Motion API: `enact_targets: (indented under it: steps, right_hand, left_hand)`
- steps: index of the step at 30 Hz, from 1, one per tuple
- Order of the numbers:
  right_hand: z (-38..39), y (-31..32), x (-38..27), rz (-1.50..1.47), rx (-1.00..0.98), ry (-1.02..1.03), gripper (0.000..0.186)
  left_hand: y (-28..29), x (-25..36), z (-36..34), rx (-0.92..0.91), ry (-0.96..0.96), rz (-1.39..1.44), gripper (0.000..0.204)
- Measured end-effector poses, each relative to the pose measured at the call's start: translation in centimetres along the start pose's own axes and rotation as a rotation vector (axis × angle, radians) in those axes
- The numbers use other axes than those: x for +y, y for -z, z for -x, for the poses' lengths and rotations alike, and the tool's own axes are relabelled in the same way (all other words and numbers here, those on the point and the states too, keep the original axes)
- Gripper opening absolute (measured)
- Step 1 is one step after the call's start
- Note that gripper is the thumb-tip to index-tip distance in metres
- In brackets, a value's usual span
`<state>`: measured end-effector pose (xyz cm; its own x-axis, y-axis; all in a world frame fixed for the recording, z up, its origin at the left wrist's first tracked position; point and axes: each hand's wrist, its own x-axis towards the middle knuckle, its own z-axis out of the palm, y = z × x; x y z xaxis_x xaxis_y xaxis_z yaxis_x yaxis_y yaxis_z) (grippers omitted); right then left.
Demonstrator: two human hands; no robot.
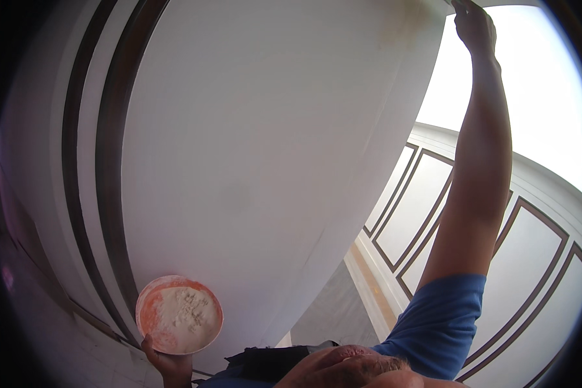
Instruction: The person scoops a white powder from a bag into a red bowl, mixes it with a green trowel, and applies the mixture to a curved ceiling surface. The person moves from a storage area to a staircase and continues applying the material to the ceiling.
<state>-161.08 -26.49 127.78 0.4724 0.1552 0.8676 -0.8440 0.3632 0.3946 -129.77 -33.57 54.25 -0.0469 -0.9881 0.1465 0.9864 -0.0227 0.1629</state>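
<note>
My left hand (168,362) grips an orange bowl (147,310) from below at the lower left; white paste or powder (184,313) lies inside it, dusting the walls. My right hand (473,26) is raised high to the top right, fingers closed on a small thin tool (451,4), mostly hidden and cut off by the frame. It is at the edge of a large white panel (252,161), near a faint tan patch (410,22) on that surface.
Dark trim strips (113,161) run down the panel's left side. Beyond the panel's right edge stand white wall panels (530,271) with dark framed moulding, a grey floor strip (336,304) and a bright white area (543,77).
</note>
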Motion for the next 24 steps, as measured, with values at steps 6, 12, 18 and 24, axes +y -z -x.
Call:
enact_targets:
  steps: [6, 12, 18, 24]
  right_hand:
    - [-1.0, -2.6, 1.7, 0.089, 0.07, 0.079, 0.025]
    - [-0.7, -3.2, 1.6, 0.026, 0.03, 0.027, 0.022]
    - [-1.1, -2.2, 1.3, 0.021, -0.172, -0.022, 0.023]
    - [2.1, -1.4, 4.5, -0.005, -0.221, 0.203, 0.035]
  left_hand:
    - [0.6, -0.4, -0.3, 0.019, 0.008, 0.033, 0.08]
    - [1.6, -0.3, -0.4, 0.02, 0.021, 0.066, 0.076]
    - [2.7, -0.6, -0.9, 0.087, -0.023, -0.007, 0.082]
    - [3.4, -0.8, -1.0, 0.103, -0.054, 0.019, 0.08]
